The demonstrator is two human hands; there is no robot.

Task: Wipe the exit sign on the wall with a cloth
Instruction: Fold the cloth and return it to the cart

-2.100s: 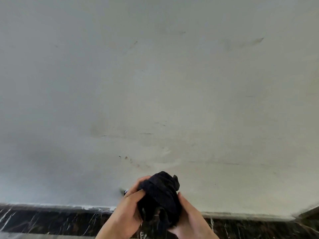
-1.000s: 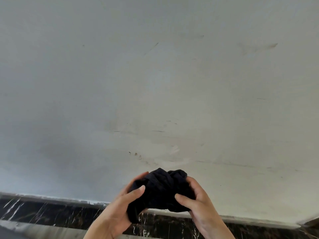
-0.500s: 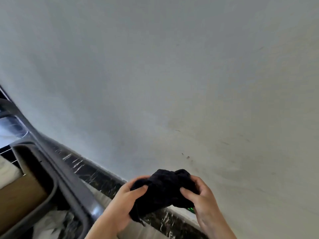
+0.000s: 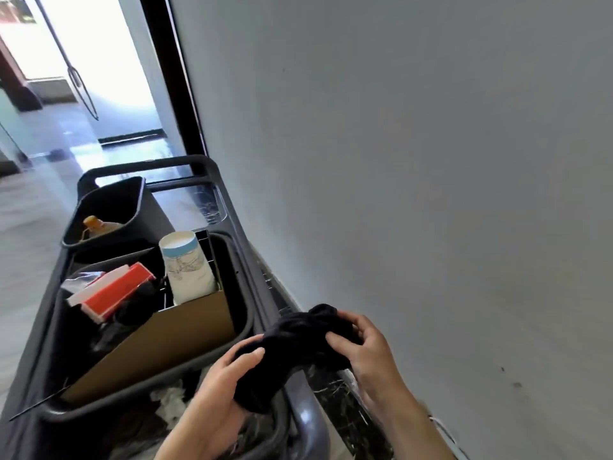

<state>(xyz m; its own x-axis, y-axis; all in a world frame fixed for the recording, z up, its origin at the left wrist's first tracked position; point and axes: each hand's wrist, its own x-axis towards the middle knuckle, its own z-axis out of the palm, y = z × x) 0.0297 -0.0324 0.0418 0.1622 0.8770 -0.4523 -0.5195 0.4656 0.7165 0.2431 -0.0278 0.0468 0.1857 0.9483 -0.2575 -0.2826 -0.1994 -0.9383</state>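
Observation:
A bunched black cloth (image 4: 298, 346) is held between both hands at the lower middle of the view. My left hand (image 4: 219, 390) grips its lower left part, thumb on top. My right hand (image 4: 368, 350) pinches its upper right end. The hands sit just above the near right corner of a grey cart (image 4: 238, 227), close to the pale grey wall (image 4: 414, 161). No exit sign shows in this view.
The cart holds a grey bin (image 4: 242, 313) with a cardboard divider, a red-and-white box (image 4: 112, 293) and a white canister (image 4: 187, 267). Behind it stands a dark bucket (image 4: 109, 210) holding an orange-capped bottle. A black door frame (image 4: 179, 78) and glass door lie beyond.
The view has swung left from the bare wall, bringing the cart and doorway into sight. Both hands keep hold of the cloth, which has moved over the cart's edge.

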